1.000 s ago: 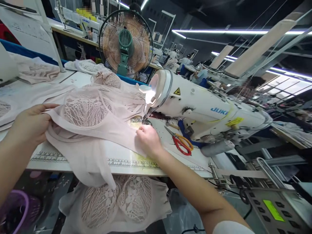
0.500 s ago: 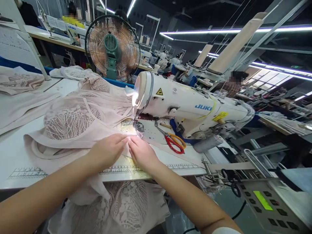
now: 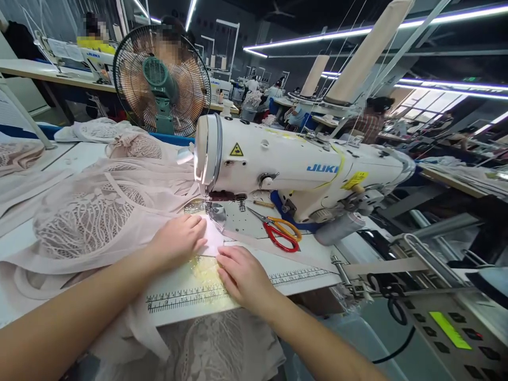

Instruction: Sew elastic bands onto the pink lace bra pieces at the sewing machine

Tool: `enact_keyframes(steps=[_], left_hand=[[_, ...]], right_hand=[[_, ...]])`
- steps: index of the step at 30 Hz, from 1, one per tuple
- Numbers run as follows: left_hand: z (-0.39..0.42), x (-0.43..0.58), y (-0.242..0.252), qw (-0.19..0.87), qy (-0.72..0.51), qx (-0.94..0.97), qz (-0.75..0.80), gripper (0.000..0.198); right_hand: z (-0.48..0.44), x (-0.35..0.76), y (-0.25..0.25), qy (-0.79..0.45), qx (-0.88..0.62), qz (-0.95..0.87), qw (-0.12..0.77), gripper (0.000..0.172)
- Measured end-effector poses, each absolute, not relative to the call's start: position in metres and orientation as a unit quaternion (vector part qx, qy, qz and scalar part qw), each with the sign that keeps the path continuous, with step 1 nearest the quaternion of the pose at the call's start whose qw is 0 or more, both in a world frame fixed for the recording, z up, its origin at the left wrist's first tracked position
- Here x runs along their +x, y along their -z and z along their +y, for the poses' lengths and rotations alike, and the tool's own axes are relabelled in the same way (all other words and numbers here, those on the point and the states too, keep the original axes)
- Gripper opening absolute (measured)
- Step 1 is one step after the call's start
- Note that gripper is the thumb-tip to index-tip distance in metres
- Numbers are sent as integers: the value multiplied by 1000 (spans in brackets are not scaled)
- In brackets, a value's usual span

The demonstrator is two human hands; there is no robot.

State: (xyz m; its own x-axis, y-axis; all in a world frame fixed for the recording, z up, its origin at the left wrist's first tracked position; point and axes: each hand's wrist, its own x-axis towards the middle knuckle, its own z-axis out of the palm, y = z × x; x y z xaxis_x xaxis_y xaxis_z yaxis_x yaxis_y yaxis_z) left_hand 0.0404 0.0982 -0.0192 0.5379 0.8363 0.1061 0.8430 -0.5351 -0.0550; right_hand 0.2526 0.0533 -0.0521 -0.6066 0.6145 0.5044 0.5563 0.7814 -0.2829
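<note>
A pale pink lace bra (image 3: 154,221) lies across the white table, its edge running under the presser foot (image 3: 209,207) of a sewing machine (image 3: 273,159). My left hand (image 3: 178,239) presses closed fingers onto the fabric just left of the foot. Nearer the table's front edge, my right hand (image 3: 243,272) pinches the near corner of the same fabric. A brightly lit stretch of cloth lies between the two hands. Red and orange handled scissors (image 3: 281,233) rest to the right of the foot, and a narrow fabric strip (image 3: 273,245) runs below them.
A printed ruler (image 3: 182,297) lines the front edge. More lace bras (image 3: 138,145) are heaped behind and left, and others (image 3: 214,344) hang below the table. A fan (image 3: 162,79) stands behind the machine. A control panel (image 3: 448,328) sits lower right. Co-workers are in the background.
My hands, close together before, are now apart. The right has drawn back toward the front edge, and a flat stretch of cloth shows between them. The view has turned to the right.
</note>
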Motion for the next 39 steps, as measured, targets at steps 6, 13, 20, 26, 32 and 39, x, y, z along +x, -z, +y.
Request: enact_keyframes(steps=[6,13,20,26,32,39], left_hand=[[105,44,20,62,44,-864,-498,33],[113,47,20,51,35,-863,-501,36],[123,37,12,19,24,-889,-457,29],[108,36,16,99,63,-915,-387,27],[73,40,26,93,60,-908,-405,40],[80,23,21,76,80,-918,-380,37]], right_hand=[[53,252,50,-66,-316,-906,276,22],[52,252,51,-66,-316,-907,271,24],[55,249,52,-61,-320,-913,246,28],[62,237,51,-59,-325,-921,206,34],[65,228,51,-67,-329,-918,208,41],[64,233,51,-72,-323,-915,231,32]])
